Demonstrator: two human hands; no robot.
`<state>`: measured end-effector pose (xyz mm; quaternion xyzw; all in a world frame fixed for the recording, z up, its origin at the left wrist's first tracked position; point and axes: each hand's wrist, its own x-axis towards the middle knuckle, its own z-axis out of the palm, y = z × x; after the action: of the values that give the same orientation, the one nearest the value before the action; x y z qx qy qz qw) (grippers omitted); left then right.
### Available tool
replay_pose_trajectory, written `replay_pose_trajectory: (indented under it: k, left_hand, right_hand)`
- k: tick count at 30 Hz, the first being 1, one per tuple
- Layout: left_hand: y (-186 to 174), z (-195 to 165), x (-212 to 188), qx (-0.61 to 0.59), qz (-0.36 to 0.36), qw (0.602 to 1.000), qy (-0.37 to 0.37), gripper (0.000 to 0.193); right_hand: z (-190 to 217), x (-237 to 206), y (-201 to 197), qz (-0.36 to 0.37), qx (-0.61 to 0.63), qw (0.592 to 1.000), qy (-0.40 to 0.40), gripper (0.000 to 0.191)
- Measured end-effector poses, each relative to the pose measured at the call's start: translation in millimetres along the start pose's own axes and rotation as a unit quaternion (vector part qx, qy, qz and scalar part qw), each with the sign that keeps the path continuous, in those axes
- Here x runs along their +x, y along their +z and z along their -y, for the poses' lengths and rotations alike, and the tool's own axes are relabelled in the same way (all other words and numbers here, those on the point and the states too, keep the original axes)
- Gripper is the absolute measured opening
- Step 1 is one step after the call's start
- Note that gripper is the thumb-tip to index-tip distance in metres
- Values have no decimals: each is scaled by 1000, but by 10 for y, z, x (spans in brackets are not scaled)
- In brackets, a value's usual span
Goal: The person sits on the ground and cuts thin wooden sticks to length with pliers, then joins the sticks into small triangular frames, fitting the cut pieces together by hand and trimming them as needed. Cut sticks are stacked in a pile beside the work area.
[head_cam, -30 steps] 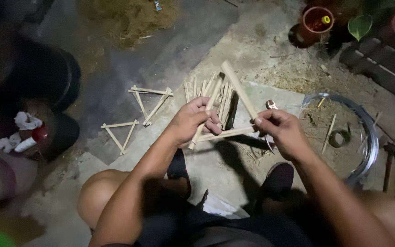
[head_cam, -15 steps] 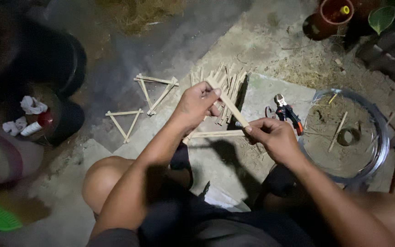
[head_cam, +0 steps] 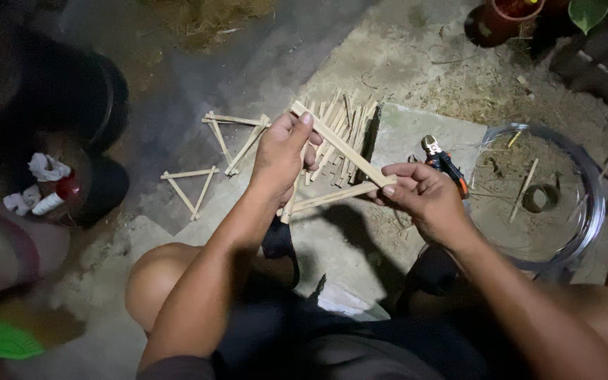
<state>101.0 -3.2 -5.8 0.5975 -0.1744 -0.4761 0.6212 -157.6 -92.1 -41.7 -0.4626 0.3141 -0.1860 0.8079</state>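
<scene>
While the left hand grips two wooden sticks at one corner, right hand fingers pinch their joined ends above the stick pile.

two stick triangles lie left of the stick pile; pliers and bowl to its right.

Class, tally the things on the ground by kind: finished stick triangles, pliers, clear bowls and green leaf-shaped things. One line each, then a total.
Stick triangles: 2
Pliers: 1
Clear bowl: 1
Green leaf-shaped thing: 1
Total: 5
</scene>
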Motion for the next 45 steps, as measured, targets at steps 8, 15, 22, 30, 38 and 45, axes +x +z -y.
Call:
replay_pose_trajectory:
  k: [8,15,22,30,38,45]
  left_hand:
    - [-37,-71,-53,17,21,999,34,26]
    - [40,-191,-171,18,0,995,98,53]
    - [76,-183,-146,8,-6,994,105,51]
    - [64,-211,-163,-5,-9,996,92,51]
    - [55,-170,-138,-52,-14,995,83,54]
    - [46,-132,-118,-57,-20,995,81,53]
  right_hand:
    - [-22,-38,62,-6,-29,999,-30,36]
    - [36,-61,110,13,-50,998,-39,41]
    - [63,-49,70,3,-35,999,-6,41]
    - [71,-53,62,28,-31,999,-28,40]
    - [78,-75,90,48,11,998,-43,38]
    - [58,-44,89,45,5,998,-45,39]
